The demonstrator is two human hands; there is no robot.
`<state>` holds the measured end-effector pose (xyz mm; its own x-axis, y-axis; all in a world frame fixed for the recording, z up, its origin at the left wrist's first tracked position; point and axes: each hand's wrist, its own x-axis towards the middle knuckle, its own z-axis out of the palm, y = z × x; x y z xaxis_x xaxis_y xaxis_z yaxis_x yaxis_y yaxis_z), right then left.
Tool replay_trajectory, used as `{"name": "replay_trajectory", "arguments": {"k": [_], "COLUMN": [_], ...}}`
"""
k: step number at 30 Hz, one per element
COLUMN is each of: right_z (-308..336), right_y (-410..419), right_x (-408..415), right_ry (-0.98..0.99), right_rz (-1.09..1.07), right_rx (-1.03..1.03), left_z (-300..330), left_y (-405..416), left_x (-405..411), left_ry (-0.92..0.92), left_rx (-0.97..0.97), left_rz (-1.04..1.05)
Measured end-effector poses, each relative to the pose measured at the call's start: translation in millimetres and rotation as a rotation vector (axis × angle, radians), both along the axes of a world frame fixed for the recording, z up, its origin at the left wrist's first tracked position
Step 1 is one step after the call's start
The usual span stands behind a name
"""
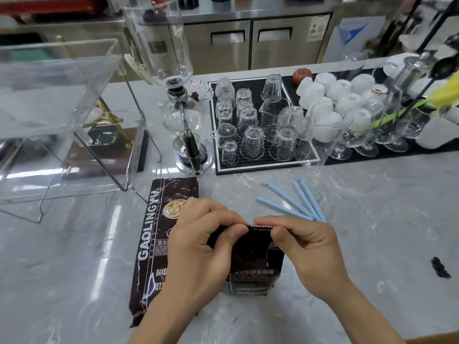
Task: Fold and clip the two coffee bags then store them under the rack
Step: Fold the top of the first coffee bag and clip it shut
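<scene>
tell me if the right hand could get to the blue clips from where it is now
Probably yes. The blue clips lie loose on the counter just beyond the right hand, with bare marble between them. But that hand is pinching the top of the coffee bag with the left hand, so it would have to let go first.

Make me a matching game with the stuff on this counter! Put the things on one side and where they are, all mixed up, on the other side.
Things:
1. blue clips
2. long coffee bag
3. short coffee bag
4. clear glasses

Places:
A. upside down on the black mat
B. pinched at the top by both hands, left hand and right hand
C. lying flat, partly under the left hand
D. fanned out on the counter, right of the bags

Pairs: 1-D, 2-C, 3-B, 4-A
</scene>
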<state>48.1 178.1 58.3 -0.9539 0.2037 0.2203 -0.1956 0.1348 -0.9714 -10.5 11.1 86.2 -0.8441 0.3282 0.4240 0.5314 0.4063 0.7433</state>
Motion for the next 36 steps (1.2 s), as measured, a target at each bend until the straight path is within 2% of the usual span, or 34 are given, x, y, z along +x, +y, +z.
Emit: {"name": "replay_trajectory", "arguments": {"k": [4, 6, 8, 10, 13, 16, 18, 25, 28, 30, 33, 36], "right_z": [-2.3, -9.9, -26.9, -48.2, -81.7, -100.9, -105.3, -111.2, -109.2, -100.1, -66.2, -24.1], "right_y": [17.7, 33.6, 52.2, 70.7, 91.0, 97.9, 96.1, 89.1, 86.6, 81.4, 73.8, 70.2], "right_x": [-5.7, -12.2, -23.4, -34.7, -49.2, -54.6, -56.3, -56.5, -53.3, -51.6, -43.7, -28.4], "right_ry": [-0.019, -0.033, -0.117, -0.169, -0.197, -0.287, -0.269, -0.134, -0.111, -0.096, -0.079, 0.018], "right_rz": [0.119, 0.038, -0.15, -0.3, -0.276, -0.208, -0.194, -0.227, -0.256, -0.311, -0.376, -0.288], "right_rx": [-0.087, -0.043, 0.165, 0.498, 0.909, 1.039, 1.074, 1.057, 0.976, 0.862, 0.496, 0.211], "left_z": [-3.2, -4.7, -5.0, -4.5, -3.6, -4.2, -4.0, -4.3, -2.8, -1.4, 0.0, 0.9], "left_y": [6.3, 7.2, 7.8, 8.7, 9.8, 10.1, 11.0, 8.1, 7.4, 7.0, 6.4, 6.0], "left_x": [1.2, -0.1, -2.7, -5.4, -8.7, -8.7, -8.2, -3.5, 0.1, 0.6, 1.9, 2.5], "left_ry": [0.066, 0.075, 0.073, 0.072, 0.073, 0.069, 0.066, 0.046, 0.019, -0.002, -0.033, -0.073], "left_rx": [-0.013, -0.004, -0.002, -0.016, -0.028, -0.041, -0.038, -0.028, -0.022, -0.025, -0.02, 0.0], "left_rz": [0.057, 0.084, 0.106, 0.114, 0.121, 0.13, 0.134, 0.152, 0.152, 0.15, 0.138, 0.126]}}
